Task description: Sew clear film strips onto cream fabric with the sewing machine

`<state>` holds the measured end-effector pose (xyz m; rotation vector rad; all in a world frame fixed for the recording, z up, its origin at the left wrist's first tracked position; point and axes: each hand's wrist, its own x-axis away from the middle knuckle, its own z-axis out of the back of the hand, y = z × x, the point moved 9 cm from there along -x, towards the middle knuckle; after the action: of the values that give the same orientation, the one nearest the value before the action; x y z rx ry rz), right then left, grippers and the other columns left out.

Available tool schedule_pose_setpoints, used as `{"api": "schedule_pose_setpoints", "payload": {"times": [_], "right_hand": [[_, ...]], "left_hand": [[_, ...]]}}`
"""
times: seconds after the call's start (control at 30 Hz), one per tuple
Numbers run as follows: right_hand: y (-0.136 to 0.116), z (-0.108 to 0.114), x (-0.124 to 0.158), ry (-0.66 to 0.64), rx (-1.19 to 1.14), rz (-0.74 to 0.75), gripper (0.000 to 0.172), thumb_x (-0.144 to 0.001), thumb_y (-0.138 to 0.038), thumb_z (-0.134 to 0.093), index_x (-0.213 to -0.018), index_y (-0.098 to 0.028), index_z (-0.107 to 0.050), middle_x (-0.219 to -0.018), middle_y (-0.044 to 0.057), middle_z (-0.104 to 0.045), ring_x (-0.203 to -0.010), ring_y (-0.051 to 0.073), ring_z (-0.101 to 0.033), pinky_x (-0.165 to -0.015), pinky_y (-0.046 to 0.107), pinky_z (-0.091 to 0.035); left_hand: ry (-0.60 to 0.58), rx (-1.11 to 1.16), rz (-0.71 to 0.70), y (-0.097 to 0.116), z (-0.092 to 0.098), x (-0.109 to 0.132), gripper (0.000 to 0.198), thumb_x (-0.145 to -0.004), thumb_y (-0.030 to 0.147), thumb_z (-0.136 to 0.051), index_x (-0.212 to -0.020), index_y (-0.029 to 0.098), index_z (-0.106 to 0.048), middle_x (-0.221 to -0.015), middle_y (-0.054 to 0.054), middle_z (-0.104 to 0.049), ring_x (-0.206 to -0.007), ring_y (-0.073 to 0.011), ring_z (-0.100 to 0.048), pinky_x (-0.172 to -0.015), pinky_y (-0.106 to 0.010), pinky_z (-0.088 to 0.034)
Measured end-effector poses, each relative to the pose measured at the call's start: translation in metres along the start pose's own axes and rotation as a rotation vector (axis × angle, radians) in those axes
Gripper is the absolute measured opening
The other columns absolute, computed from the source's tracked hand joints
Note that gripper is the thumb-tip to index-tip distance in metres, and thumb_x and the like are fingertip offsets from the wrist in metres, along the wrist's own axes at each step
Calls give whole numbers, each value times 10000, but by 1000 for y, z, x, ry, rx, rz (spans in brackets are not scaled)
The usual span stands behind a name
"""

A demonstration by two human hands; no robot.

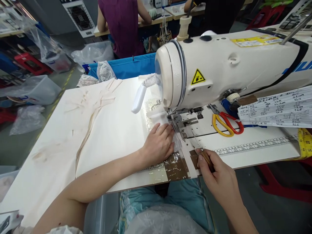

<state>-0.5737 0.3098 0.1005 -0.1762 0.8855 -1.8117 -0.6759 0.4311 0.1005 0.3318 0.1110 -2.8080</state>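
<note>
A white industrial sewing machine (219, 65) stands on a white table (97, 130). My left hand (158, 144) lies flat with fingers stretched out on a small pale fabric piece (179, 144) just left of the presser foot (179, 125). My right hand (214, 174) pinches a thin metal awl with a wooden handle (201, 148). The awl's point reaches up toward the presser foot. Brown tape patches (175, 167) cover the table's front edge between my hands.
Scissors with red and yellow handles (226, 123) lie on the machine bed to the right, beside a stack of printed paper tags (278, 110). A yellow tape measure (305, 143) hangs at far right. Another person in a purple top (122, 26) sits at a table behind.
</note>
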Motion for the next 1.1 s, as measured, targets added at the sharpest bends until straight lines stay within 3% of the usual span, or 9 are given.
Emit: {"api": "schedule_pose_setpoints", "payload": {"times": [0.23, 0.6, 0.77, 0.97, 1.1], "right_hand": [[12, -1, 4, 18, -33, -68, 253, -976, -374, -466, -1061, -203, -631, -738, 30, -714, -586, 195, -677, -498, 256, -512], [17, -2, 8, 8, -4, -90, 269, -982, -395, -485, -1079, -197, -639, -746, 25, -724, -613, 188, -691, -550, 248, -536], [18, 2, 11, 58, 2, -145, 308, -980, -426, -489, -1102, -197, -654, -862, 71, -750, -758, 234, -730, -604, 277, -567], [8, 1, 10, 85, -17, -79, 387, -986, -399, -502, -1294, -175, -573, -1175, 125, -706, -966, 238, -716, -685, 270, -589], [-15, -5, 3, 71, -66, 86, 263, -1005, -295, -486, -1224, -200, -597, -1123, 95, -707, -982, 196, -696, -735, 237, -572]], "left_hand": [[-68, 22, -16, 3, -4, 1, 466, -936, 279, -436, -1320, 30, -519, -1398, -215, -515, -1316, -322, -445, -1110, -473, -340], [-62, 45, -32, 8, -4, 2, 485, -946, 288, -423, -1313, -16, -510, -1375, -230, -522, -1302, -334, -456, -1093, -425, -370], [-89, 35, -32, 8, -4, 1, 480, -943, 303, -424, -1301, -1, -525, -1373, -223, -532, -1283, -328, -470, -1062, -425, -391], [-69, 27, -14, 3, -7, -1, 504, -950, 296, -409, -1327, -23, -506, -1386, -232, -518, -1287, -324, -469, -1067, -427, -371], [-37, 21, -6, -3, -9, -2, 510, -955, 303, -402, -1327, -29, -505, -1378, -234, -517, -1277, -329, -470, -1049, -432, -377]]}}
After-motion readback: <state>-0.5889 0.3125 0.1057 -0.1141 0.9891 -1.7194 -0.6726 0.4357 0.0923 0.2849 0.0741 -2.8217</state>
